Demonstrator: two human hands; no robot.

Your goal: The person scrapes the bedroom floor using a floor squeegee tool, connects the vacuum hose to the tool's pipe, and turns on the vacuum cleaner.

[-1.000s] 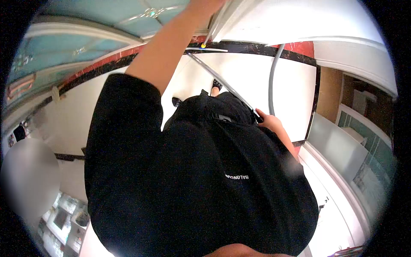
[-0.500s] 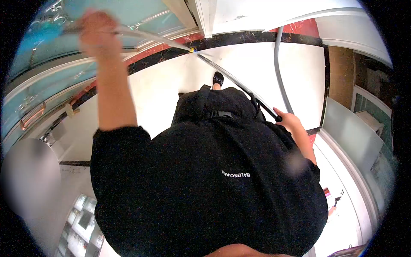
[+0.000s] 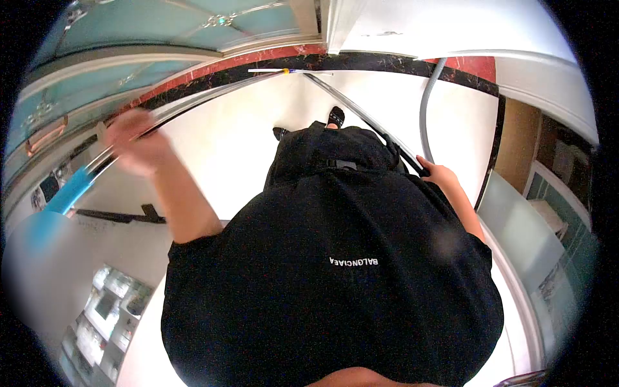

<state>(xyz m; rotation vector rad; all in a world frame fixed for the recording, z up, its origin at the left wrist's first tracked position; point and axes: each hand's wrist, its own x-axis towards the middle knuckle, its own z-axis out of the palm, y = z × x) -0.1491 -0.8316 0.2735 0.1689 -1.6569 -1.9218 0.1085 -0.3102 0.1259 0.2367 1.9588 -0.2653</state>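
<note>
My left hand, smeared by motion, is closed around a metal pole with a blue grip. The pole's far end has a yellow joint and a thin white bar, low by the dark skirting; I cannot tell whether it is a mop or a squeegee. My right hand is closed on the black end of a metal tube at my right hip. This tube slants down to the floor near the white bar. A grey hose curves past the right hand; where it joins is hidden.
Glass-panelled doors stand ahead on the left, with a black and red stone border along the pale floor. A frosted glass panel is on the right. My feet in dark shoes are on the floor.
My left hand has come down and back, bringing the blue grip toward the lower left. The pole's bar end stays near the skirting. My right hand has hardly moved.
</note>
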